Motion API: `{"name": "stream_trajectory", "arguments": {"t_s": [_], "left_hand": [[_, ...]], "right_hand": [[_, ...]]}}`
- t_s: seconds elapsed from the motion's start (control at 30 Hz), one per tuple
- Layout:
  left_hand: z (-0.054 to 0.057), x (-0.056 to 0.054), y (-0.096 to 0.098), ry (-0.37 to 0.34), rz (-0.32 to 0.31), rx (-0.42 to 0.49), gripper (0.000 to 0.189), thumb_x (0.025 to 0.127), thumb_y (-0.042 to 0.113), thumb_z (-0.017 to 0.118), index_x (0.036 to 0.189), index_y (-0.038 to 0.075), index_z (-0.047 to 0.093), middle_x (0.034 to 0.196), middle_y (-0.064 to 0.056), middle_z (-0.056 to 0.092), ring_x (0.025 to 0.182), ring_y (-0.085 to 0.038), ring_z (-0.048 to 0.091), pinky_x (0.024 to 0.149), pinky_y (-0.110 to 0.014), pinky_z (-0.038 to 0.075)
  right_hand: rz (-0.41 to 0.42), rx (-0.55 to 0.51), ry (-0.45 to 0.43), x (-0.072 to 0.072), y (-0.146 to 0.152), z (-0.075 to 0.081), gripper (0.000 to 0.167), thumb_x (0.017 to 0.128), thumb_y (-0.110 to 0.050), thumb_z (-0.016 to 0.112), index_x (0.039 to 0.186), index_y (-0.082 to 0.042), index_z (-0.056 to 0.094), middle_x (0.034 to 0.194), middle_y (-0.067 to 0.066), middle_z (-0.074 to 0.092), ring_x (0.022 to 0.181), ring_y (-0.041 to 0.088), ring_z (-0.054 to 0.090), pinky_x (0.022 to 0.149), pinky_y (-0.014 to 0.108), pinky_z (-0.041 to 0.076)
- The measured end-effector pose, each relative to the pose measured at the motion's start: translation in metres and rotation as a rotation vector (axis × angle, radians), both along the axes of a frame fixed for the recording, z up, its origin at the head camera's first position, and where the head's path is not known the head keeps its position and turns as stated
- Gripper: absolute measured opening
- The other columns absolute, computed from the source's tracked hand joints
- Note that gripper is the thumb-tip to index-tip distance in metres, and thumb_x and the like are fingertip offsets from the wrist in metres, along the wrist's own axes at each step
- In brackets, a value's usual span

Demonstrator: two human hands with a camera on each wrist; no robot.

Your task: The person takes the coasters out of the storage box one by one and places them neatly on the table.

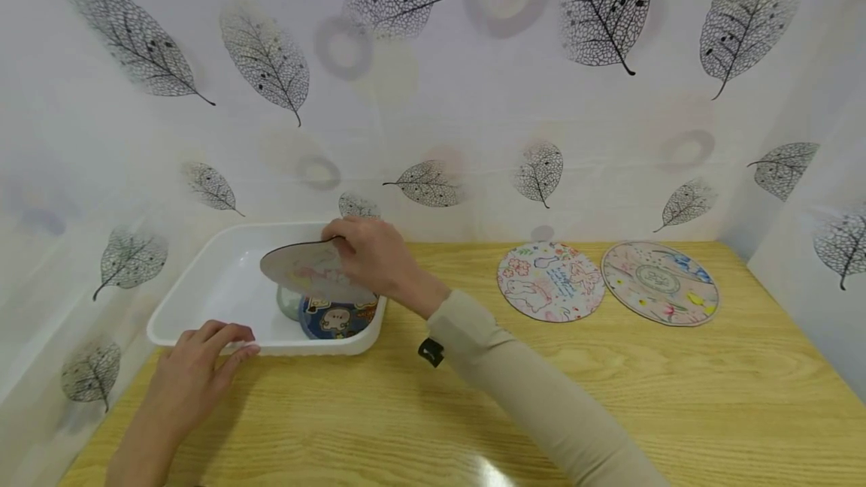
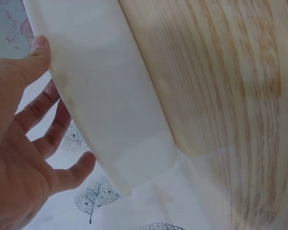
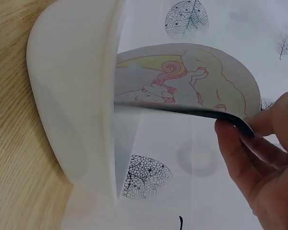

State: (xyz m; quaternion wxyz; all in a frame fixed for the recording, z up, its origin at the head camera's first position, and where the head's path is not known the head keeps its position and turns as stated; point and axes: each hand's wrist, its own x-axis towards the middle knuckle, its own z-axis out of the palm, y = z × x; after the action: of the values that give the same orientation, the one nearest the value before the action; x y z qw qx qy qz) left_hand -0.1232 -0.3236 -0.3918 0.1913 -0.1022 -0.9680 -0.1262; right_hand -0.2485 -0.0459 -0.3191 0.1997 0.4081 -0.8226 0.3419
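My right hand (image 1: pixel 379 258) pinches the rim of a round mouse pad (image 1: pixel 307 269) between thumb and fingers, holding it tilted over the right part of a white tray (image 1: pixel 271 350). In the right wrist view the mouse pad (image 3: pixel 216 81) shows a pink-and-yellow unicorn print and a dark, bent edge at the fingertips. Below it in the tray lie a dark blue round pad (image 1: pixel 338 322) with cartoon figures and a pale green round one (image 1: pixel 287 303), both partly covered. My left hand (image 1: pixel 199 370) holds the near rim of the tray at its left, thumb and fingertips on the rim.
Two round printed pads lie flat and side by side on the wooden table (image 1: pixel 473 412): a white one with line drawings (image 1: pixel 551 282) and a pinkish floral one (image 1: pixel 659 282). A leaf-patterned white curtain (image 1: pixel 440 111) hangs along the back and sides.
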Motion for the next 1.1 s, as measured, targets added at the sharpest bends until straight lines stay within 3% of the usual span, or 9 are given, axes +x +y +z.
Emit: {"name": "stream_trajectory", "arguments": {"t_s": [0.17,0.33,0.47,0.67,0.77,0.97,1.1], "left_hand": [[0.000,0.000,0.000,0.000,0.000,-0.001,0.015,0.089,0.021,0.079,0.102,0.020,0.072,0.104,-0.006,0.070,0.092,-0.043,0.063,0.063,-0.061,0.045],[0.000,-0.001,-0.001,-0.004,-0.002,-0.003,0.014,0.090,0.021,0.078,0.102,0.020,0.072,0.104,-0.006,0.070,0.092,-0.043,0.063,0.064,-0.062,0.045],[0.000,0.000,-0.001,-0.007,0.000,-0.002,0.013,0.091,0.022,0.078,0.102,0.020,0.072,0.105,-0.007,0.070,0.093,-0.043,0.063,0.064,-0.062,0.044],[-0.002,0.000,0.000,0.010,-0.006,-0.004,0.014,0.089,0.021,0.079,0.102,0.021,0.072,0.103,-0.006,0.071,0.090,-0.041,0.063,0.063,-0.061,0.045],[-0.002,0.000,0.000,0.017,-0.005,-0.004,0.015,0.089,0.021,0.079,0.101,0.020,0.072,0.103,-0.006,0.071,0.090,-0.042,0.064,0.063,-0.061,0.045],[-0.001,0.000,0.001,0.016,0.007,0.004,0.015,0.088,0.021,0.080,0.101,0.020,0.072,0.103,-0.006,0.071,0.092,-0.043,0.063,0.065,-0.062,0.044],[-0.002,0.000,0.002,0.018,0.017,0.001,0.016,0.087,0.020,0.080,0.101,0.019,0.072,0.103,-0.006,0.070,0.093,-0.044,0.063,0.067,-0.064,0.044]], "right_hand": [[-0.027,-0.034,-0.052,-0.003,0.002,0.001,0.018,0.098,0.002,0.059,0.106,-0.005,0.074,0.108,0.008,0.077,0.102,0.019,0.073,0.088,0.026,0.058],[-0.062,-0.037,-0.182,-0.005,0.006,0.003,0.018,0.098,0.004,0.055,0.107,-0.004,0.068,0.110,0.011,0.074,0.104,0.023,0.072,0.089,0.031,0.058],[-0.076,-0.069,-0.340,-0.005,0.011,0.003,0.018,0.101,-0.001,0.051,0.111,-0.006,0.064,0.116,0.013,0.074,0.106,0.024,0.072,0.084,0.029,0.057],[-0.004,-0.230,-0.705,-0.004,0.019,0.001,0.016,0.106,-0.011,0.047,0.119,-0.009,0.057,0.120,0.020,0.069,0.076,0.027,0.072,0.056,0.041,0.062],[0.015,-0.317,-0.834,-0.005,0.022,0.000,0.017,0.106,-0.013,0.049,0.122,-0.009,0.054,0.124,0.022,0.067,0.075,0.026,0.071,0.058,0.049,0.062],[0.021,-0.426,-0.961,-0.007,0.030,0.000,0.028,0.106,-0.007,0.047,0.134,-0.006,0.052,0.130,0.023,0.064,0.081,0.027,0.071,0.060,0.047,0.063],[0.022,-0.463,-0.999,-0.007,0.035,0.000,0.034,0.106,-0.004,0.047,0.140,-0.004,0.049,0.129,0.024,0.064,0.081,0.025,0.069,0.058,0.042,0.063]]}}
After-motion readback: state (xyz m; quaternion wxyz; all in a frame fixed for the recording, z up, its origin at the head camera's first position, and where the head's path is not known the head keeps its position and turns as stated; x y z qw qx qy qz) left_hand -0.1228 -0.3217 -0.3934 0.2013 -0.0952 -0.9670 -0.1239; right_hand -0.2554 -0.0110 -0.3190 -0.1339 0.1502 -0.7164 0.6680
